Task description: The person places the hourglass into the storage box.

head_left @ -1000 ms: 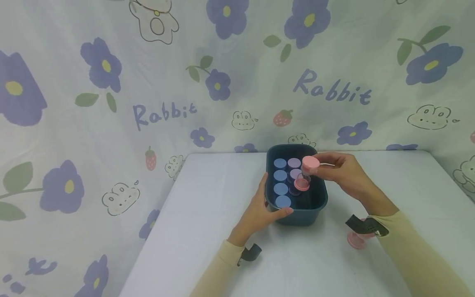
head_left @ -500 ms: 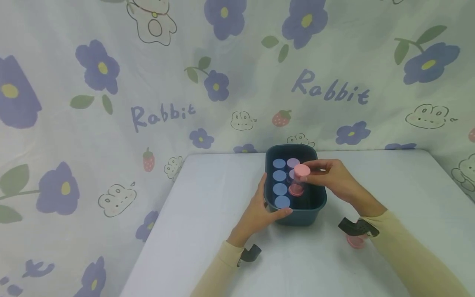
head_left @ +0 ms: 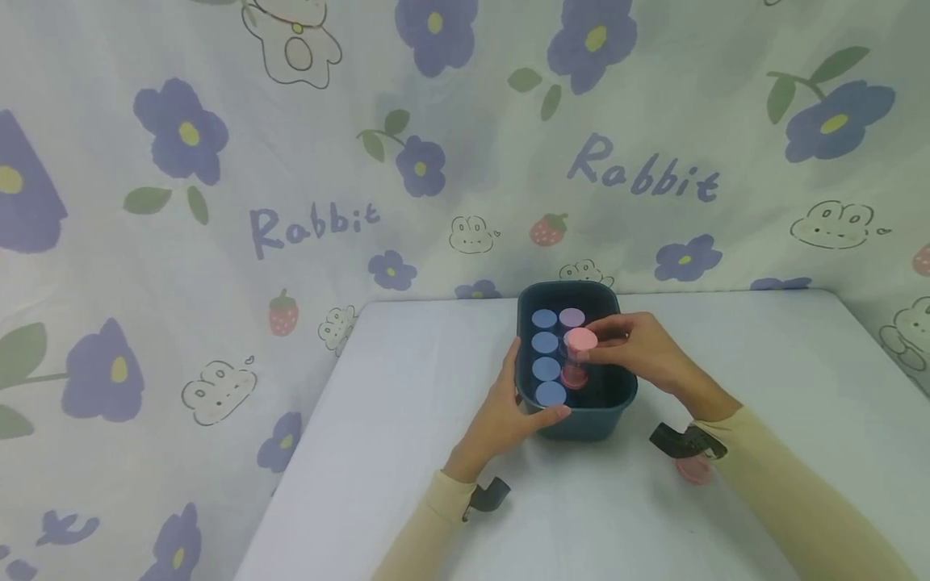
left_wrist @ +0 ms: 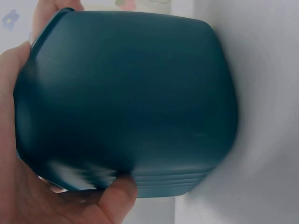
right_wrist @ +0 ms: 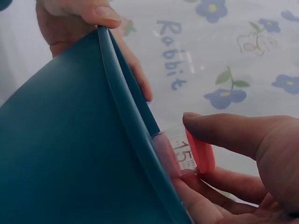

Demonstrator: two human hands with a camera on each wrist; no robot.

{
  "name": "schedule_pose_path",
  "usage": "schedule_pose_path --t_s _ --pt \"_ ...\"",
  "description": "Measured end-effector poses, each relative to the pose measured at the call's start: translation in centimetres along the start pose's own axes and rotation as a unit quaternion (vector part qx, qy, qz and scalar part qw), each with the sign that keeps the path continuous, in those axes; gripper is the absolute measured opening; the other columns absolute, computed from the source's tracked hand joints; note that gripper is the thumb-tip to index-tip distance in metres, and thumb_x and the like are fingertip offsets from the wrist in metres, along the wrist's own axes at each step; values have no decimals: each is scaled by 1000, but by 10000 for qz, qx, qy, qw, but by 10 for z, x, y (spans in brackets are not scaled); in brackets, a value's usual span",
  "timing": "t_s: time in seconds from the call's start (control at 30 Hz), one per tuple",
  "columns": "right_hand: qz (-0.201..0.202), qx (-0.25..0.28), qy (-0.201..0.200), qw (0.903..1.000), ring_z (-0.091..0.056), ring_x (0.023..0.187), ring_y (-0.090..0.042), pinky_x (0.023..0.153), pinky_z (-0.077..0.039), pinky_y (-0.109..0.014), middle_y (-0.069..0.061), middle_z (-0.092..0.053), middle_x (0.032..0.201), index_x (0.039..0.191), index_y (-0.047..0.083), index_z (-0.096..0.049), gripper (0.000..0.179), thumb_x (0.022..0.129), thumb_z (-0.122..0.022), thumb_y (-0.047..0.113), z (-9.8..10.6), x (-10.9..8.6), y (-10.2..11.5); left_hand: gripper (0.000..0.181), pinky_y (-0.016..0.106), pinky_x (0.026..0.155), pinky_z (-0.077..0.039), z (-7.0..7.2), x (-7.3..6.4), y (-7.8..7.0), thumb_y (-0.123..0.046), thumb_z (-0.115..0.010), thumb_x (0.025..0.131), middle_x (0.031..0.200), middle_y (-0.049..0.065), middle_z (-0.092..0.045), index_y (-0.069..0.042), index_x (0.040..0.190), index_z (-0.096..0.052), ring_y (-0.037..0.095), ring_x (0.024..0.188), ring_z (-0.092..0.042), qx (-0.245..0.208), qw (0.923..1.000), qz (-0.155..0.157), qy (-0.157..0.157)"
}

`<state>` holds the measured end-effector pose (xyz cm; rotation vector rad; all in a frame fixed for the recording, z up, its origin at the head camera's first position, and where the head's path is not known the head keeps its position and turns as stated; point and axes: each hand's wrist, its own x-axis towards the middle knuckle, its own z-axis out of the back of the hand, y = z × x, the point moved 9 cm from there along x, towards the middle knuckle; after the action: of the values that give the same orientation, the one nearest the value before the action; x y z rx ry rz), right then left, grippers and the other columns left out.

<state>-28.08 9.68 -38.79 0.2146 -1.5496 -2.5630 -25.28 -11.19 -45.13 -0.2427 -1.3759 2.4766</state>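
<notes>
A dark teal plastic bin (head_left: 579,428) stands on the white table. My left hand (head_left: 501,420) grips its left front corner, thumb over the front rim and fingers along the left side. Between right thumb and fingers, my right hand (head_left: 647,351) pinches a pink-capped sand timer (head_left: 581,340); the right wrist view shows "15" on its clear tube (right_wrist: 183,151). The timer is upright, its lower end inside the bin, in the second column. Blue-capped timers (head_left: 545,343) line the bin's left side. A purple-capped timer (head_left: 571,318) stands behind the held one.
Another pink piece (head_left: 695,472) lies on the table (head_left: 581,516) at the right, partly hidden under the right wrist's black camera mount (head_left: 686,441). A printed curtain (head_left: 465,161) hangs right behind the table's back edge.
My right hand has moved left and lower with the pink sand timer, from above the bin's right half into the second column. My left hand keeps its grip on the bin.
</notes>
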Motion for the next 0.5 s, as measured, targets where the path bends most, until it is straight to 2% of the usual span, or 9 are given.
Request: schedule_pose_path --t_s 0.2,0.37,0.5 --pt "221 -368 158 9990 -71 116 -35 101 -59 -52 -19 -73 127 131 4 -69 56 86 -85 33 -5 4 4 121 65 123 -32 0 0 -3 -71 -78 77 173 -15 -16 -43 164 1 22 159 -28 -62 9999 -134 17" --pt "373 -603 324 9970 -73 107 -29 97 -61 -49 -17 -76 120 129 3 -70 51 86 -85 26 -9 6 5 121 66 123 -32 0 -1 -3 -72 -77 77 174 -13 -16 -44 164 1 24 159 -27 -12 9999 -134 25" --pt "505 -986 350 9932 -72 99 -26 93 -63 -48 -18 -77 114 126 1 -71 46 87 -84 22 -11 7 8 121 65 123 -33 -1 0 -2 -71 -78 77 174 -13 -16 -44 164 2 24 159 -29 -34 9999 -156 27"
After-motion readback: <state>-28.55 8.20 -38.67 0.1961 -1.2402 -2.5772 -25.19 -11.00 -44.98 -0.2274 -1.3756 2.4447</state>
